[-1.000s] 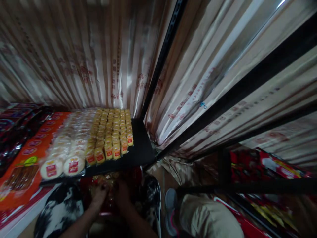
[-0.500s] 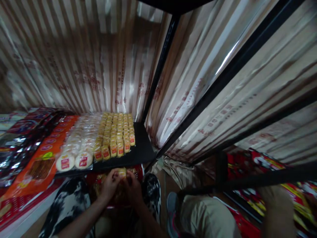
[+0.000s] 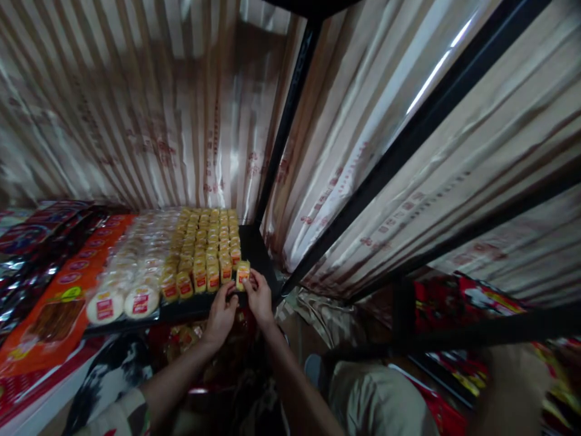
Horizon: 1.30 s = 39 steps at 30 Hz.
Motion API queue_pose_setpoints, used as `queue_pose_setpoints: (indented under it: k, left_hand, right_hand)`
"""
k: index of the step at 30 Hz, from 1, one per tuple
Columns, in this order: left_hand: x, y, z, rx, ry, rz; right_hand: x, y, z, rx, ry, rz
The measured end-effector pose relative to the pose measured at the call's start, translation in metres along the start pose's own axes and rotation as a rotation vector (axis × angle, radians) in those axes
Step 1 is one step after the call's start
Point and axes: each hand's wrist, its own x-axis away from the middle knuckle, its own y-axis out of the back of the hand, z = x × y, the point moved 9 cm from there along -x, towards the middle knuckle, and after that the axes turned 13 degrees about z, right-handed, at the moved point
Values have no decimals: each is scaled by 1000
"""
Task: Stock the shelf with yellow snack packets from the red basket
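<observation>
My right hand pinches a small yellow wrapped snack cake with a red label, upright at the front right of the rows. My left hand is just to its lower left, thumb and fingers slightly apart, with nothing seen in them. Rows of the same yellow packs stand close together on the black shelf. Left of them lie rows of round white packs with red labels. Below the shelf edge is a bag of yellowish wrapped packs, partly hidden by my forearms.
Orange packets and dark shiny packets lie farther left. Black metal posts and slanting bars cross in front of striped sheeting. At right, another person's knee and blurred hand are near red packets.
Both hands have risen from over the bag below the shelf to the shelf's front edge. The yellow snack cake has come up with them to the right end of the rows.
</observation>
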Motion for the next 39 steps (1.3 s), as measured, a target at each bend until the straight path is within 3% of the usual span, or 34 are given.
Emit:
queue_pose_setpoints:
  k: [4,12,19,24,27,39]
  left_hand:
    - [-6,-1,-3,-129,4,-1]
    - [-16,5,6,-292,-41,-21]
    - [-22,4,15,-307,-156,-26]
    - [-27,-1,15,-339,-292,-28]
    - [-31,-4,17,-366,-349,-42]
    - [-43,-19,34,-374,-310,-112]
  right_hand:
    - [-19,0,-5,76,11,-39]
    - [-37,-12,-12,124,88,5]
    - [-44,-21,-14,142,86,28]
    - [-40,-18,-15,156,53,-42]
    - [-42,-17,-12,174,66,-20]
    - [-46,-15,-27,11,40,123]
